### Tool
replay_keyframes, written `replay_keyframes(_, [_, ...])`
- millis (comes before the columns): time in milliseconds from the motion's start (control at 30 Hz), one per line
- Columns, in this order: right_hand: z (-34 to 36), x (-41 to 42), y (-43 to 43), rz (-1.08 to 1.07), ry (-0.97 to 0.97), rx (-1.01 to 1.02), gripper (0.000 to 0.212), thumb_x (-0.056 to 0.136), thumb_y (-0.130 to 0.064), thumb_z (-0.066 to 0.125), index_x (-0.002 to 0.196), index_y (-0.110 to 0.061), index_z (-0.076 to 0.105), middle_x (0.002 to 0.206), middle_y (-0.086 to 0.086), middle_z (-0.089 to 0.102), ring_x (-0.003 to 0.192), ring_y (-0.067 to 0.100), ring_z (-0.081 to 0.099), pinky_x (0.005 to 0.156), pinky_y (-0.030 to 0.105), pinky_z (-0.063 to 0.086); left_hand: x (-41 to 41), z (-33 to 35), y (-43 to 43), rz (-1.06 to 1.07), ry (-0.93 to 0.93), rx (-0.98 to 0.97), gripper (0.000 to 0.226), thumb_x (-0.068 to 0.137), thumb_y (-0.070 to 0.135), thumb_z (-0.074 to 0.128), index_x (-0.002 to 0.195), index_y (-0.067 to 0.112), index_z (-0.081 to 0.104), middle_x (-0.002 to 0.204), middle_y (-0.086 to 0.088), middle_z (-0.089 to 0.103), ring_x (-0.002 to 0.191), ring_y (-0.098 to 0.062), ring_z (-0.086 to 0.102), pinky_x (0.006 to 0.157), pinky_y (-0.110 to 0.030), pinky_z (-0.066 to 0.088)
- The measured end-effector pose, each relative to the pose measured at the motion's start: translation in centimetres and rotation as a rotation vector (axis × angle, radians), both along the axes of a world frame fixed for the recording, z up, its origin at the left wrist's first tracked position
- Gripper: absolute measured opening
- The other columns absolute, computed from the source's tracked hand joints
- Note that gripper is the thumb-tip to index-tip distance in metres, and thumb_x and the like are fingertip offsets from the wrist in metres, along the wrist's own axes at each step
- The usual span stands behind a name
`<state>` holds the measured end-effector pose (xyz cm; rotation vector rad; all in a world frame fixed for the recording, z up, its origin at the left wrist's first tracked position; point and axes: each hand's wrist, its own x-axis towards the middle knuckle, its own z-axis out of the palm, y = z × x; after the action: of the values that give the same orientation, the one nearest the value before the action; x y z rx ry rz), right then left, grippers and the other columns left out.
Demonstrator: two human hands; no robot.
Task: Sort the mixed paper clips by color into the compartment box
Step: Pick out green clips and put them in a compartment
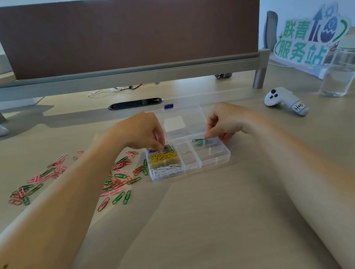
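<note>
Pinches green clip (198, 140) in right hand (224, 123), axis left-right, just above far-right compartment of box (216, 162). Curls left hand (138, 133) into grey clips (152, 150); hold not discernible.

The tabletop (200, 227) carries a clear box (215, 163) under the left hand (139, 132) and right hand (226, 120), colored clips (116, 183) left of them, and a white controller (283, 101) farther right.

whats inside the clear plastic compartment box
Left column, far to near: dark paper clips partly hidden under the left hand, yellow paper clips, white paper clips. Far right cell: green paper clips, one pinched by the right hand. Rest look empty.
</note>
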<state>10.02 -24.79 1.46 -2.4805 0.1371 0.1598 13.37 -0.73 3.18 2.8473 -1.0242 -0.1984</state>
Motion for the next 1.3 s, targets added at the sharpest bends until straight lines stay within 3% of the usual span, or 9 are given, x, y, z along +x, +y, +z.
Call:
replay_keyframes(133, [0.0, 0.0, 0.1, 0.001, 0.013, 0.009, 0.013, 0.079, -0.011, 0.079, 0.084, -0.002, 0.070, 0.075, 0.009, 0.070, 0.058, 0.013, 0.065, 0.051, 0.022, 0.053, 0.2, 0.2, 0.5, 0.006, 0.003, -0.057, 0.002, 0.084, 0.025, 0.071, 0.084, 0.025, 0.073, 0.083, 0.010, 0.070, 0.076, -0.005, 0.065, 0.075, -0.026, 0.052])
replay_keyframes(300, [0.3, -0.1, 0.2, 0.010, 0.035, 0.035, 0.012, 0.078, -0.009, 0.079, 0.083, -0.002, 0.071, 0.083, 0.016, 0.073, 0.062, 0.018, 0.069, 0.055, 0.024, 0.055, -0.1, 0.5, -0.3, -0.007, 0.039, -0.279, 0.005, 0.084, 0.015, 0.071, 0.088, 0.017, 0.074, 0.072, 0.006, 0.072, 0.059, -0.004, 0.066, 0.061, -0.015, 0.054])
replay_keyframes(467, [0.5, -0.4, 0.3, -0.005, 0.026, 0.041, 0.011, 0.082, -0.012, 0.076, 0.085, -0.003, 0.071, 0.079, 0.015, 0.072, 0.061, 0.018, 0.069, 0.055, 0.024, 0.055, -0.5, -0.5, -3.8, -0.068, -0.029, -0.347, 0.008, 0.084, 0.019, 0.072, 0.090, 0.017, 0.076, 0.076, 0.012, 0.068, 0.065, 0.003, 0.061, 0.065, -0.008, 0.050])
replay_keyframes(600, [0.7, -0.5, 0.4, -0.011, -0.003, 0.011, 0.014, 0.085, -0.020, 0.074, 0.085, -0.007, 0.070, 0.077, 0.009, 0.070, 0.059, 0.014, 0.069, 0.051, 0.022, 0.053, -0.5, -1.8, -5.5, -0.079, -0.028, -0.347, 0.009, 0.083, 0.020, 0.072, 0.091, 0.017, 0.076, 0.074, 0.014, 0.064, 0.066, 0.001, 0.059, 0.055, -0.004, 0.043])
replay_keyframes(700, [1.0, -0.5, 0.6, -0.011, -0.066, -0.047, 0.013, 0.086, -0.025, 0.073, 0.085, -0.013, 0.071, 0.078, 0.004, 0.070, 0.062, 0.011, 0.068, 0.050, 0.020, 0.051, -0.3, -1.8, -5.1, -0.069, -0.060, -0.387, 0.011, 0.083, 0.024, 0.072, 0.093, 0.020, 0.075, 0.082, 0.009, 0.068, 0.071, -0.002, 0.060, 0.063, -0.010, 0.046])
replay_keyframes(900, [2.0, -0.5, 3.0, 0.079, -0.212, -0.058, 0.006, 0.087, -0.020, 0.070, 0.085, -0.015, 0.073, 0.077, 0.000, 0.071, 0.062, 0.009, 0.067, 0.052, 0.017, 0.051, 0.1, 0.0, 0.6, 0.030, -0.112, -0.437, 0.007, 0.084, 0.024, 0.071, 0.090, 0.025, 0.074, 0.082, 0.014, 0.066, 0.074, 0.001, 0.060, 0.066, -0.012, 0.046])
replay_keyframes(1100, [2.7, -0.3, 9.7, 0.284, -0.273, 0.029, 0.003, 0.086, -0.010, 0.071, 0.087, -0.012, 0.073, 0.076, 0.002, 0.072, 0.065, 0.013, 0.070, 0.064, 0.027, 0.060, 0.0, 1.3, 8.9, 0.209, -0.095, -0.454, 0.007, 0.084, 0.020, 0.071, 0.089, 0.023, 0.073, 0.082, 0.010, 0.068, 0.076, -0.003, 0.062, 0.067, -0.017, 0.046])
replay_keyframes(1200, [2.6, 0.1, 13.1, 0.388, -0.263, 0.037, 0.005, 0.087, -0.010, 0.070, 0.088, -0.014, 0.073, 0.078, -0.001, 0.071, 0.064, 0.010, 0.069, 0.063, 0.024, 0.060, -0.6, 1.2, 12.4, 0.295, -0.081, -0.451, 0.007, 0.083, 0.018, 0.071, 0.088, 0.023, 0.073, 0.082, 0.009, 0.069, 0.077, -0.006, 0.064, 0.072, -0.022, 0.049])
replay_keyframes(1300, [2.2, 0.7, 16.2, 0.453, -0.259, -0.005, 0.006, 0.086, -0.012, 0.071, 0.091, -0.014, 0.074, 0.079, -0.001, 0.072, 0.064, 0.010, 0.069, 0.059, 0.021, 0.057, -1.2, 0.2, 14.4, 0.322, -0.059, -0.417, 0.008, 0.082, 0.019, 0.073, 0.089, 0.022, 0.073, 0.081, 0.011, 0.069, 0.076, -0.004, 0.064, 0.069, -0.017, 0.047])
